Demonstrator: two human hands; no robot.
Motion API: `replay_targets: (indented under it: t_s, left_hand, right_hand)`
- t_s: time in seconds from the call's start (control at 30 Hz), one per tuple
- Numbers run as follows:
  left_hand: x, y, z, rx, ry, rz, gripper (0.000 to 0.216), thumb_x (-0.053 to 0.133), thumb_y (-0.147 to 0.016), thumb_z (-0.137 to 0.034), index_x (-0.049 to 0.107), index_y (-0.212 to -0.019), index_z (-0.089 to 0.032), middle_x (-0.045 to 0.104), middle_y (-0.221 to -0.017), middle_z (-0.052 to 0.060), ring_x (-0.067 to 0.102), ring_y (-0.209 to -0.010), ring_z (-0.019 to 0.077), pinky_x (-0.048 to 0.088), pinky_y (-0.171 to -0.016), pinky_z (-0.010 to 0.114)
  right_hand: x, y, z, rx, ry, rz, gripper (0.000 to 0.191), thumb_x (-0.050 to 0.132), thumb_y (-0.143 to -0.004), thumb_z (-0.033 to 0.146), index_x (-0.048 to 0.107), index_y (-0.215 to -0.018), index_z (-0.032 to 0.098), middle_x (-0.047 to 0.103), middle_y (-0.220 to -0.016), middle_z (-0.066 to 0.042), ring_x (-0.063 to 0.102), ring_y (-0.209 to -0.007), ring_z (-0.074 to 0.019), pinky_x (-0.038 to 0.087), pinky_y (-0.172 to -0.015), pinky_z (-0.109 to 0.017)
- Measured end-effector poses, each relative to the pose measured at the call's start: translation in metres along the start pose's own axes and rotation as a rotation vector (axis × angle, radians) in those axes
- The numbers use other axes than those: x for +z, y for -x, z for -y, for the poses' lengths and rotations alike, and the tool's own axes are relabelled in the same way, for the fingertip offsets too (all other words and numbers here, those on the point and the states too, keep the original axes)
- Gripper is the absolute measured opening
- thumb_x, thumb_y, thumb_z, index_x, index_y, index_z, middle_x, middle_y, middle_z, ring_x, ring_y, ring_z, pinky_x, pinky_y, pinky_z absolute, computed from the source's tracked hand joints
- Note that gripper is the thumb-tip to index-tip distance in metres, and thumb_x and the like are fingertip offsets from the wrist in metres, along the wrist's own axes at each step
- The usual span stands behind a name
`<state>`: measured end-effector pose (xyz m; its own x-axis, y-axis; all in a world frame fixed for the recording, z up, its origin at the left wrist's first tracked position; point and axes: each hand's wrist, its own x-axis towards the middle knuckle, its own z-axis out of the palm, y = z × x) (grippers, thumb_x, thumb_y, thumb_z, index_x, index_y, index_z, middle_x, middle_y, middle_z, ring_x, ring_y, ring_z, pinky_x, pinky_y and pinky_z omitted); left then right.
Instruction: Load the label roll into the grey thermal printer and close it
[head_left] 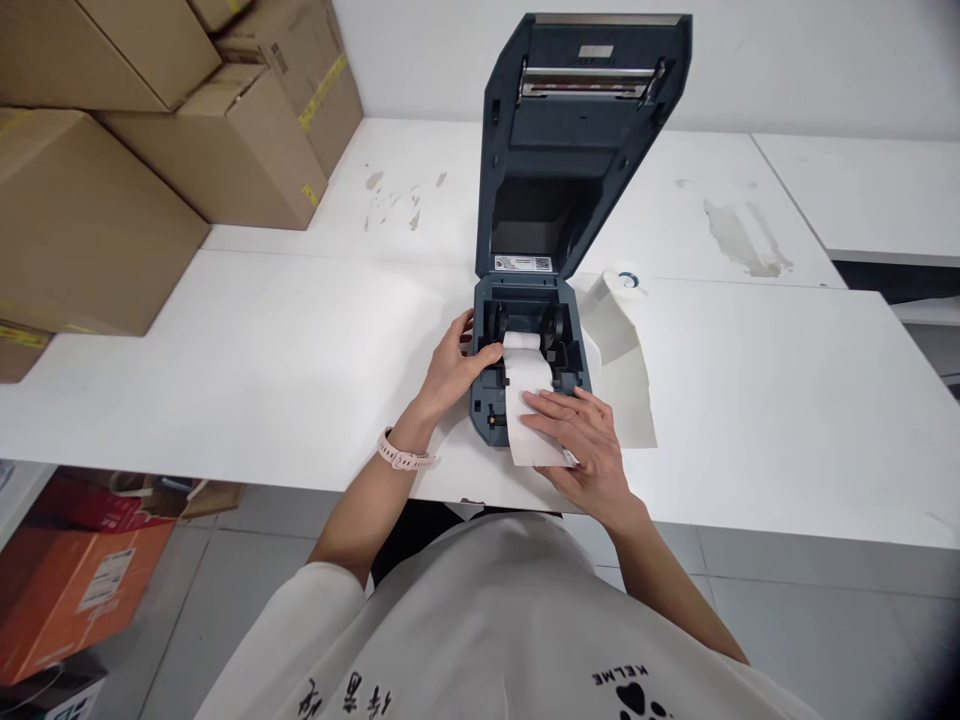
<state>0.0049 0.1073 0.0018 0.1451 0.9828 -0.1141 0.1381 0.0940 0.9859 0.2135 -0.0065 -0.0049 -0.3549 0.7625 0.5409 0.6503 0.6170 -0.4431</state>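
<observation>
A dark label printer (486, 432) stands on the table with its lid (570, 135) raised. Inside it, between two round black holders, lies a small white label roll (521, 341). From the roll a strip of label paper (525, 410) runs forward over the printer's front edge. My left hand (454, 368) grips the printer's left side wall, fingers outside and thumb reaching inside beside the roll. Over the strip's front end lie the fingers of my right hand (589, 440), with the thumb low at its edge; the fingertips press the paper.
Right of the printer, another label roll (624, 280) sits with a long piece of backing paper (630, 390) unrolled. Cardboard boxes (225, 150) are stacked at the table's left. An orange box (82, 590) is on the floor at lower left.
</observation>
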Motion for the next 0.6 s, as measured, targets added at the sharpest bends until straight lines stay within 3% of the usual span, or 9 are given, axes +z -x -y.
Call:
replay_targets:
  t_s: [0.17, 0.23, 0.33, 0.4, 0.5, 0.6]
  left_hand:
    - [-0.001, 0.000, -0.001, -0.009, -0.010, 0.008, 0.074, 0.075, -0.084, -0.046, 0.049, -0.150, -0.025, 0.055, -0.154, 0.012, 0.058, -0.133, 0.0300, 0.052, -0.103, 0.040]
    - [0.000, 0.000, -0.001, -0.011, -0.014, 0.006, 0.075, 0.076, -0.083, -0.048, 0.049, -0.150, -0.025, 0.056, -0.153, 0.012, 0.058, -0.133, 0.0300, 0.053, -0.102, 0.040]
    - [-0.001, 0.002, 0.000, 0.005, -0.014, 0.024, 0.076, 0.076, -0.083, -0.053, 0.051, -0.149, -0.026, 0.056, -0.154, 0.013, 0.057, -0.135, 0.0312, 0.053, -0.105, 0.041]
    - [-0.003, 0.003, 0.000, -0.002, -0.019, 0.025, 0.078, 0.074, -0.084, -0.059, 0.049, -0.151, -0.027, 0.050, -0.161, 0.013, 0.051, -0.144, 0.0334, 0.049, -0.113, 0.045]
    - [-0.012, -0.002, -0.015, -0.007, 0.001, -0.071, 0.082, 0.066, -0.088, -0.067, 0.043, -0.156, -0.028, 0.035, -0.172, 0.011, 0.034, -0.159, 0.0335, 0.036, -0.125, 0.049]
    - [-0.023, -0.023, -0.052, 0.162, 0.036, -0.195, 0.076, 0.053, -0.094, -0.068, 0.039, -0.158, -0.031, 0.027, -0.176, 0.005, 0.025, -0.163, 0.0294, 0.029, -0.130, 0.048]
  right_hand:
    - [0.004, 0.000, 0.000, 0.025, 0.014, -0.009, 0.031, 0.063, -0.100, 0.039, 0.066, -0.130, 0.031, 0.073, -0.138, -0.004, 0.067, -0.129, -0.0276, 0.043, -0.115, -0.052]
    - [0.000, 0.000, 0.003, 0.023, 0.028, 0.048, 0.040, 0.063, -0.100, 0.046, 0.063, -0.137, 0.032, 0.070, -0.142, -0.006, 0.064, -0.134, -0.0287, 0.040, -0.119, -0.054]
    - [-0.022, -0.003, 0.009, 0.014, 0.016, 0.236, 0.072, 0.060, -0.096, 0.064, 0.042, -0.158, 0.034, 0.053, -0.161, -0.009, 0.051, -0.148, -0.0320, 0.034, -0.125, -0.060]
    - [-0.045, -0.011, 0.006, 0.018, -0.031, 0.270, 0.085, 0.056, -0.095, 0.070, 0.026, -0.166, 0.034, 0.040, -0.169, -0.011, 0.042, -0.155, -0.0332, 0.037, -0.125, -0.060]
    - [-0.082, -0.042, -0.020, 0.042, -0.098, 0.073, 0.081, 0.049, -0.100, 0.068, 0.021, -0.168, 0.034, 0.034, -0.172, -0.010, 0.037, -0.158, -0.0344, 0.040, -0.124, -0.057]
    - [-0.106, -0.106, -0.069, 0.148, -0.174, -0.144, 0.071, 0.030, -0.106, 0.068, 0.024, -0.167, 0.032, 0.033, -0.173, -0.010, 0.036, -0.158, -0.0335, 0.041, -0.122, -0.050]
